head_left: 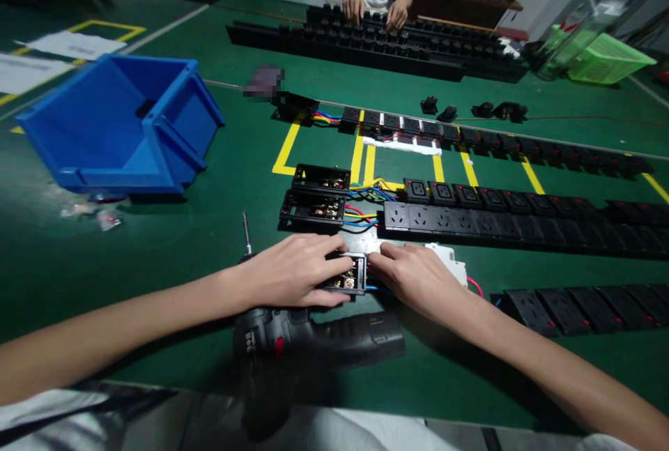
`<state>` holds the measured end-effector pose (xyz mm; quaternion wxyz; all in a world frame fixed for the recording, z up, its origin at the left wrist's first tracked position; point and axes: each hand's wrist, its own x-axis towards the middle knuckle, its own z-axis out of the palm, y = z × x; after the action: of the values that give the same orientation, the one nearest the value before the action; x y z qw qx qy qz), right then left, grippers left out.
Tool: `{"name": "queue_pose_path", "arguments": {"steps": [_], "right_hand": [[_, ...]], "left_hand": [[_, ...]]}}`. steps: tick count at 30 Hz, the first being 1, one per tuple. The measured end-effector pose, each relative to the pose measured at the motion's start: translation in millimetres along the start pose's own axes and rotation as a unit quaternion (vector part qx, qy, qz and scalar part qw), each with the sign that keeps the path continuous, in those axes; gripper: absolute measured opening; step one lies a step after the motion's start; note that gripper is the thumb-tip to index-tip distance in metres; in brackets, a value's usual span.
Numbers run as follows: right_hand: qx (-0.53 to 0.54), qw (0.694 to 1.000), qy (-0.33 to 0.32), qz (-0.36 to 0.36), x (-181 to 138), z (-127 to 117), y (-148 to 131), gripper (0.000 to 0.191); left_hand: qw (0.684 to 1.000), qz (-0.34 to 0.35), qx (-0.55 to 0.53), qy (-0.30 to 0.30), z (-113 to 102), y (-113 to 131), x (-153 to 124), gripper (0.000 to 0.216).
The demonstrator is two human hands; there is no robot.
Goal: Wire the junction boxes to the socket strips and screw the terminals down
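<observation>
My left hand [300, 268] is wrapped over a small black terminal box [360, 275], whose brass screw terminals show between the fingers. At the box's right end, the fingers of my right hand [418, 275] are bent and close together; what they pinch is hidden. A blue wire passes under that hand, and a white circuit breaker [450, 264] with a red wire sits beside it. Two more open terminal boxes [313, 208] lie just beyond, wired to black socket strips [470, 222]. Nearest me, a black power screwdriver [324, 336] lies below the left hand.
A blue bin [104, 127] stands at left, with small plastic bags [107, 219] before it. Another socket strip [533, 310] lies at right. Across the green table, a co-worker's hands [373, 12] work over black strips [345, 43]. A green basket [606, 60] is far right.
</observation>
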<state>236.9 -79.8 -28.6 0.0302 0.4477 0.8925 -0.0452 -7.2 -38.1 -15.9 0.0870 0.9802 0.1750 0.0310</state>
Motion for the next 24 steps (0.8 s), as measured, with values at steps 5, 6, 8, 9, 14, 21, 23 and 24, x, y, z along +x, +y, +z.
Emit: {"name": "queue_pose_path", "arguments": {"steps": [5, 6, 8, 9, 14, 21, 23, 24], "right_hand": [[-0.024, 1.000, -0.003, -0.002, -1.9, -2.5, -3.4, 0.009], [-0.025, 1.000, 0.000, -0.002, -2.3, -2.4, -3.9, 0.009], [-0.027, 1.000, 0.007, -0.004, -3.3, -1.4, -4.1, 0.009], [-0.027, 1.000, 0.010, -0.005, -3.8, -0.5, -3.8, 0.010], [-0.025, 1.000, 0.015, -0.012, -5.2, 4.6, -0.9, 0.012], [-0.017, 1.000, 0.010, -0.017, -4.0, 6.7, 1.5, 0.010], [-0.017, 1.000, 0.008, -0.014, -3.1, 6.6, 1.9, 0.010], [-0.017, 1.000, 0.008, -0.012, -2.6, 6.6, 2.0, 0.010]], "left_hand": [[1.000, -0.003, 0.006, 0.003, 0.7, 1.3, 0.1, 0.037], [1.000, -0.001, 0.008, 0.005, 1.0, 1.7, 0.0, 0.036], [1.000, -0.001, 0.014, 0.010, 1.8, 2.5, -0.3, 0.035], [1.000, -0.001, 0.017, 0.012, 2.2, 2.8, -0.4, 0.035], [1.000, -0.002, 0.017, 0.012, 3.1, 2.9, -0.7, 0.033], [1.000, 0.000, 0.013, 0.014, 2.7, 1.7, -0.4, 0.035], [1.000, 0.002, 0.018, 0.017, 2.7, 1.6, -0.4, 0.036], [1.000, 0.003, 0.021, 0.017, 2.6, 1.6, -0.3, 0.036]]}}
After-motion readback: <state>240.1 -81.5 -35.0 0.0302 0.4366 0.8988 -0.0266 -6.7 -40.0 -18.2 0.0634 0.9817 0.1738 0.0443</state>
